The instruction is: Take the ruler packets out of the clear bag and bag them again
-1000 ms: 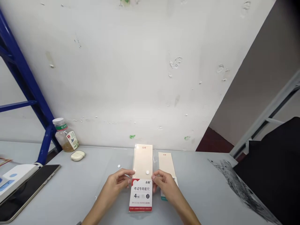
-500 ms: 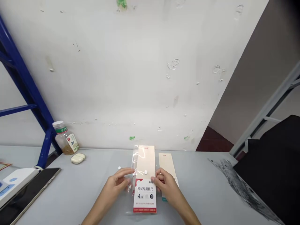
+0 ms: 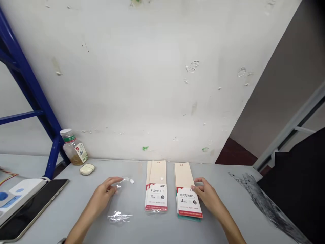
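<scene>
fingers of left hand (image 3: pixel 101 194) pinching clear plastic film (image 3: pixel 122 183); right hand (image 3: pixel 206 194) open on ruler packet (image 3: pixel 187 200) (red-edged).

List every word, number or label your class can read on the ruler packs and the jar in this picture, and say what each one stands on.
"考试专用套尺" on the white card of the middle ruler pack and the right ruler pack.
"4" and "20" on both cards; the small print beside them is too small to read.
Red mark at the top of each pack: too small to read.
Label on the jar: too blurred to read.
</scene>
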Demonstrator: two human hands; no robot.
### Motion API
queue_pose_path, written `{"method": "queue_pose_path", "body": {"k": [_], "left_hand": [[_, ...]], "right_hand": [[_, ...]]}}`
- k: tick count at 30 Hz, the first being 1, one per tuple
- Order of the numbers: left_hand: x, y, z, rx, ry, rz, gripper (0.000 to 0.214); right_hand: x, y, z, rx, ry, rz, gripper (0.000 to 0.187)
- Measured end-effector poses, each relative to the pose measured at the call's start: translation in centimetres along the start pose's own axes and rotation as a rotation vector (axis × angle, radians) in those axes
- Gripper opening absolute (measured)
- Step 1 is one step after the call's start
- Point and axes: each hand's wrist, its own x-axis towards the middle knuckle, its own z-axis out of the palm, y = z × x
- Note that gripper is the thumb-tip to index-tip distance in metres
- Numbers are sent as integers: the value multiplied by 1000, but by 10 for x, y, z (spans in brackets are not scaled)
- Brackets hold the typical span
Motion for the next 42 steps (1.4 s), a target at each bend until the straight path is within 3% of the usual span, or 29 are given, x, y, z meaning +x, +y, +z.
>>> {"method": "queue_pose_path", "body": {"k": [5,15,18,22,25,30,35,39,42], "left_hand": [[2,-14,4,235,127,68,40],[4,-35,17,500,110,144,40],[2,-26,23,535,114,240,37],[-13,3,41,512,-87,458,35],[-29,26,58,547,-219,505,40],[-39,42,75,430,-261,429,29],[-32,46,74,26,-216,207,25],[-26,49,68,-329,-260,35,25],[-23,45,66,-468,-243,-59,30]], "right_hand": [[-5,-2,7,-115,53,12,22],[-14,-18,10,-416,172,-26,16],[-18,-32,24,-476,279,-142,24],[-33,-51,57,-360,90,-320,26],[-43,-56,77,-398,1,-318,24],[-47,-55,85,-329,-25,-339,23],[-42,-60,80,-123,-65,-294,21],[-41,-65,77,30,-130,-212,21],[-43,-67,76,132,-196,-173,21]]}}
